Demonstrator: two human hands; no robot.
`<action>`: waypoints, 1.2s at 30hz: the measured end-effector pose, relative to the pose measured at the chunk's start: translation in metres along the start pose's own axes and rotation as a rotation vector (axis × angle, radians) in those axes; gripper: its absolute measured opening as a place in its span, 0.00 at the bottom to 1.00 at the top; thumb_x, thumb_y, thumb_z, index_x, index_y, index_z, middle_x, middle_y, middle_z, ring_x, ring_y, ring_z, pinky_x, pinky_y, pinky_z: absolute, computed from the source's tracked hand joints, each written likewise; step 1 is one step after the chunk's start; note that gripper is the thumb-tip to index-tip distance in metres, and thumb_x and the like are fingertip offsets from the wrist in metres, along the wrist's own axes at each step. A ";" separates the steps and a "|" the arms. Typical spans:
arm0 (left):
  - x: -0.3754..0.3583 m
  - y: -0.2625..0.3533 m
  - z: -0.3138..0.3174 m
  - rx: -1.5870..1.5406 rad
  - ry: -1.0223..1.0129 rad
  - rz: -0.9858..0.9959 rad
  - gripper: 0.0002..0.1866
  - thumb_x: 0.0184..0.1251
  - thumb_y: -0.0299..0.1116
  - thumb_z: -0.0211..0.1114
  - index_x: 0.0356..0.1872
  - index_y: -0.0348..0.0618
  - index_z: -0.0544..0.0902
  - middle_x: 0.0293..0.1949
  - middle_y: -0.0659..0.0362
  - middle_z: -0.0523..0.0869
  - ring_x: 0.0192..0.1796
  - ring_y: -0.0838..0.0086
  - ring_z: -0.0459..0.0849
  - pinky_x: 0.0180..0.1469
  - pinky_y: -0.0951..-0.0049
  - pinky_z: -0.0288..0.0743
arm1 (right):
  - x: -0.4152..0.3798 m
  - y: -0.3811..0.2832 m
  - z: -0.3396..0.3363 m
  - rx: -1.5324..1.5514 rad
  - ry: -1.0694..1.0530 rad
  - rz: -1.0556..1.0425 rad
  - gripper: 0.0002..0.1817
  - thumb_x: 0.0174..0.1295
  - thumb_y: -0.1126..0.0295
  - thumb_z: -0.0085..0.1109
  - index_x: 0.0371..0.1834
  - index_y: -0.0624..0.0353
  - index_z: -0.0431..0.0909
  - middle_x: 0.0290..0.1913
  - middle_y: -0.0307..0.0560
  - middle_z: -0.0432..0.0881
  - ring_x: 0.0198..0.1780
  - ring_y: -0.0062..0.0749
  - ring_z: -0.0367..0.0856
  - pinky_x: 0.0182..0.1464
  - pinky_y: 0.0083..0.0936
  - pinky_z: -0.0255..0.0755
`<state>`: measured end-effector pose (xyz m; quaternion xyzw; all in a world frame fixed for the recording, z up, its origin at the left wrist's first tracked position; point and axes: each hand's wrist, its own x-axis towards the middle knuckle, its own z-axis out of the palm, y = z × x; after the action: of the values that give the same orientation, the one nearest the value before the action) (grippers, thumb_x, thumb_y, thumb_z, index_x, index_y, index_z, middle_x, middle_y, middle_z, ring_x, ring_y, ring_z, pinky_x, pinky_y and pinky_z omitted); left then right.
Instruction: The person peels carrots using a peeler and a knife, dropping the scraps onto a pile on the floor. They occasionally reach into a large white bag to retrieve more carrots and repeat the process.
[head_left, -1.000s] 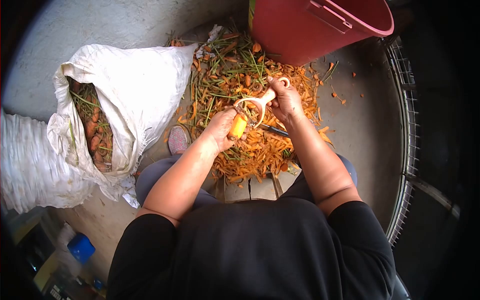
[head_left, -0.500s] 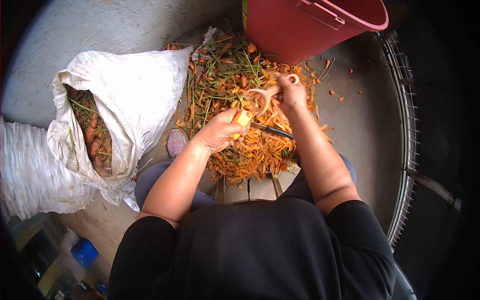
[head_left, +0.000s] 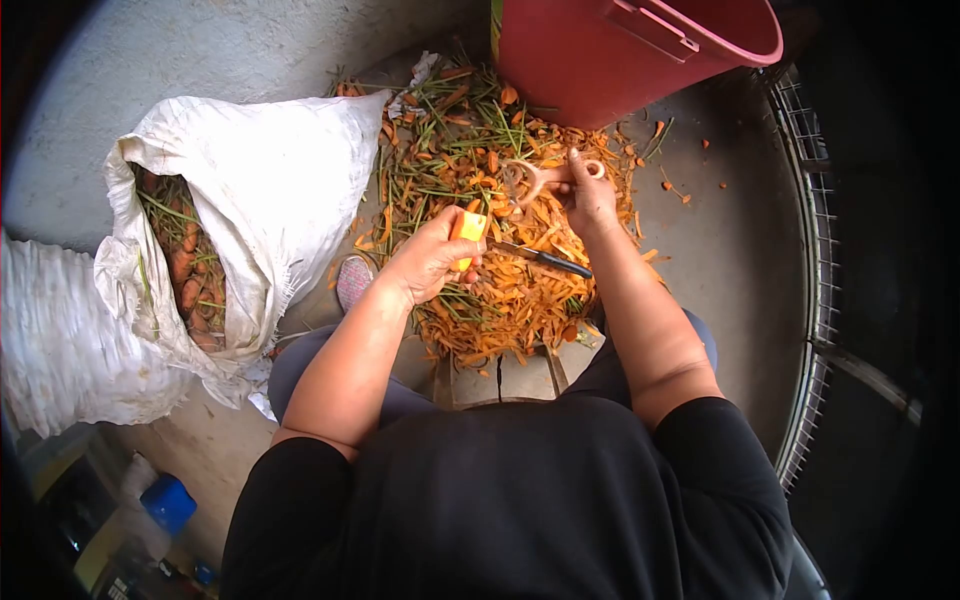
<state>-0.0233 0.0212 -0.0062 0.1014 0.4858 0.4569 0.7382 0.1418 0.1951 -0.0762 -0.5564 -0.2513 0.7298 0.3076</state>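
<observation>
My left hand (head_left: 436, 258) is closed around a bright yellow-orange peeled carrot (head_left: 468, 240), whose far end shows between thumb and fingers. To its right, my right hand (head_left: 592, 203) grips the handle of a pale Y-shaped peeler (head_left: 530, 180), its forked head pointing left and held apart from the carrot. Below both hands spreads a heap of orange peelings (head_left: 510, 325) mixed with green stalks. A knife with a black handle (head_left: 563, 264) lies over the heap between my forearms, its blade reaching toward my left hand.
A white woven sack (head_left: 270, 170) on the left gapes open, with unpeeled carrots (head_left: 187, 265) inside. Behind the heap stands a large red bin (head_left: 570, 70). A wire-mesh frame (head_left: 822, 240) borders the right side, and a blue container (head_left: 168, 503) sits at the lower left.
My left hand and the carrot have shifted slightly left and down. My right hand has turned a little, its thumb now raised along the peeler, which has moved slightly right.
</observation>
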 end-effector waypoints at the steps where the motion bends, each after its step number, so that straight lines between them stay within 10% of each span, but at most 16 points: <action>1: 0.000 0.002 0.000 0.026 0.051 -0.018 0.18 0.56 0.29 0.63 0.46 0.50 0.66 0.36 0.63 0.72 0.35 0.78 0.73 0.35 0.72 0.71 | 0.000 0.007 -0.004 -0.033 -0.006 0.066 0.13 0.55 0.65 0.62 0.30 0.61 0.69 0.20 0.42 0.72 0.17 0.24 0.72 0.19 0.20 0.73; 3: -0.002 0.002 -0.002 0.065 0.064 -0.029 0.19 0.58 0.32 0.63 0.48 0.54 0.65 0.37 0.64 0.72 0.37 0.78 0.72 0.35 0.72 0.71 | 0.002 0.027 -0.018 -0.363 0.022 0.150 0.16 0.53 0.64 0.63 0.34 0.65 0.70 0.22 0.44 0.74 0.20 0.25 0.74 0.22 0.22 0.74; 5: -0.007 0.005 -0.003 0.094 0.088 -0.037 0.19 0.58 0.31 0.63 0.48 0.54 0.66 0.37 0.64 0.72 0.37 0.78 0.73 0.35 0.72 0.71 | 0.018 0.056 -0.039 -1.651 -0.186 0.059 0.23 0.52 0.55 0.62 0.36 0.69 0.74 0.31 0.54 0.79 0.27 0.38 0.79 0.31 0.33 0.74; 7: -0.010 0.003 -0.008 0.122 0.074 0.017 0.20 0.57 0.31 0.64 0.48 0.51 0.66 0.37 0.64 0.72 0.36 0.78 0.73 0.35 0.74 0.71 | -0.004 0.079 -0.047 -2.040 -0.274 -0.063 0.20 0.53 0.54 0.58 0.40 0.58 0.77 0.41 0.54 0.79 0.43 0.40 0.79 0.41 0.30 0.75; 11: -0.016 0.002 -0.016 0.259 0.076 0.170 0.20 0.56 0.29 0.64 0.48 0.46 0.66 0.36 0.63 0.73 0.36 0.80 0.73 0.35 0.78 0.71 | 0.001 0.123 -0.076 -2.113 -0.264 -0.146 0.13 0.59 0.71 0.47 0.45 0.59 0.74 0.43 0.53 0.78 0.47 0.40 0.77 0.47 0.31 0.73; 18: -0.029 0.014 -0.012 0.254 0.094 0.114 0.23 0.59 0.29 0.61 0.54 0.42 0.64 0.39 0.63 0.73 0.36 0.80 0.74 0.33 0.81 0.74 | -0.013 0.097 -0.038 -1.962 -0.522 -0.031 0.22 0.54 0.61 0.58 0.50 0.60 0.71 0.41 0.55 0.78 0.45 0.47 0.77 0.43 0.36 0.72; 21: -0.029 0.014 -0.009 0.283 0.070 0.167 0.23 0.58 0.28 0.62 0.53 0.42 0.64 0.37 0.63 0.73 0.35 0.81 0.74 0.30 0.81 0.73 | -0.038 0.081 -0.022 -1.743 -0.577 -0.202 0.23 0.55 0.60 0.59 0.50 0.62 0.71 0.33 0.53 0.79 0.35 0.40 0.80 0.35 0.32 0.74; 25: -0.031 0.017 -0.001 0.395 0.040 0.286 0.17 0.55 0.27 0.64 0.45 0.42 0.69 0.31 0.65 0.74 0.31 0.83 0.73 0.28 0.81 0.71 | -0.092 0.007 0.009 -0.988 -0.379 0.269 0.18 0.56 0.66 0.58 0.46 0.67 0.72 0.22 0.43 0.75 0.20 0.23 0.74 0.23 0.18 0.70; 30: -0.030 0.012 0.015 0.523 0.004 0.377 0.13 0.50 0.27 0.68 0.34 0.42 0.72 0.28 0.67 0.73 0.30 0.85 0.70 0.33 0.81 0.69 | -0.124 -0.045 -0.004 -0.642 -0.545 0.072 0.16 0.56 0.69 0.57 0.42 0.68 0.69 0.24 0.43 0.74 0.23 0.22 0.73 0.24 0.20 0.69; 36: -0.023 0.013 0.029 0.714 0.109 0.368 0.13 0.45 0.27 0.71 0.30 0.41 0.74 0.26 0.67 0.74 0.31 0.85 0.70 0.35 0.80 0.68 | -0.119 -0.038 0.018 -0.859 -0.593 -0.233 0.42 0.35 0.56 0.74 0.52 0.69 0.65 0.32 0.46 0.77 0.31 0.26 0.76 0.35 0.22 0.71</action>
<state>-0.0095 0.0194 0.0305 0.4123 0.6260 0.3888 0.5356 0.1532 0.1333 0.0336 -0.3706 -0.6635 0.6482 0.0471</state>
